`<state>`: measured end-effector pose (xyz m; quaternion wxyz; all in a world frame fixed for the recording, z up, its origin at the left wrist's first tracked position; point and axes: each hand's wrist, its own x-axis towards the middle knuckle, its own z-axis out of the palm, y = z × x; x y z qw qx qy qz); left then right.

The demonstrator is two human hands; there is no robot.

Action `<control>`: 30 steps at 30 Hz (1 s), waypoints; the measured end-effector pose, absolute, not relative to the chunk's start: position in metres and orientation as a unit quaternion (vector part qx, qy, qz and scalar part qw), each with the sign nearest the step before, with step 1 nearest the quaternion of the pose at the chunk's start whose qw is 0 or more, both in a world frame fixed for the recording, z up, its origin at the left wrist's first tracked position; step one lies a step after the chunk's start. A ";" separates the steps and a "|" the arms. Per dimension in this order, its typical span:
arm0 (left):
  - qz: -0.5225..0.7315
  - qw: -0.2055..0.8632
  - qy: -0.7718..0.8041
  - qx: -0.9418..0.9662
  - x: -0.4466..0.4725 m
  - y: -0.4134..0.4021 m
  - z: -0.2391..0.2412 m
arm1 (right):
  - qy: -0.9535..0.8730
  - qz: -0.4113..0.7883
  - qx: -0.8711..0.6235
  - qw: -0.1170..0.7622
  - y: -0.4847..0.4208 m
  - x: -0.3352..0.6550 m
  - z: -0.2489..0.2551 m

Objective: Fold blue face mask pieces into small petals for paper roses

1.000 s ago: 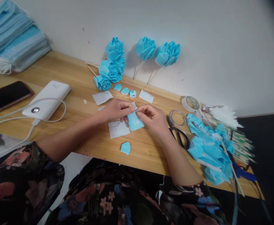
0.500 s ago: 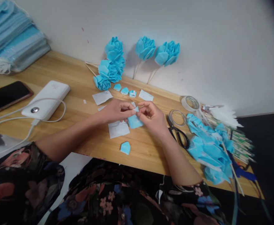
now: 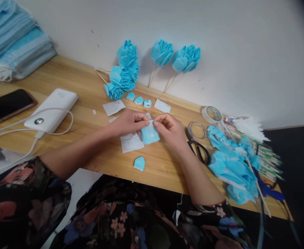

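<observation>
A blue fabric piece hangs between my hands above the table, its top edge pinched at both corners. My left hand is closed on the upper left corner, thumb against fingers. At the upper right corner, my right hand pinches the same piece. Under and left of it lies a pale fabric square. Nearer my body sits a folded blue petal. Beyond my hands several folded petals form a row, between two more pale squares.
Blue fabric flowers on sticks lie at the back, others lean on the wall. On the right are scissors, tape rolls and crumpled blue fabric. A power bank, phone and mask stack are left.
The fabric's top edge, standing up between my fingers before, is now folded down or flattened. My right hand has shifted slightly, and more of the blue face shows.
</observation>
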<state>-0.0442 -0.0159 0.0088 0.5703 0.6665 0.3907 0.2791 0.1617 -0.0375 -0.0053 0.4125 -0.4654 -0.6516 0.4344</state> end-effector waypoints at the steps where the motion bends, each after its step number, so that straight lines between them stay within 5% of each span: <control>1: 0.279 0.571 0.395 0.663 -0.044 -0.016 0.009 | -0.652 0.440 -0.460 0.413 -0.038 0.163 -0.005; 30: 0.331 0.519 0.413 0.671 -0.043 -0.018 0.003 | -0.635 0.479 -0.465 0.389 -0.037 0.162 -0.002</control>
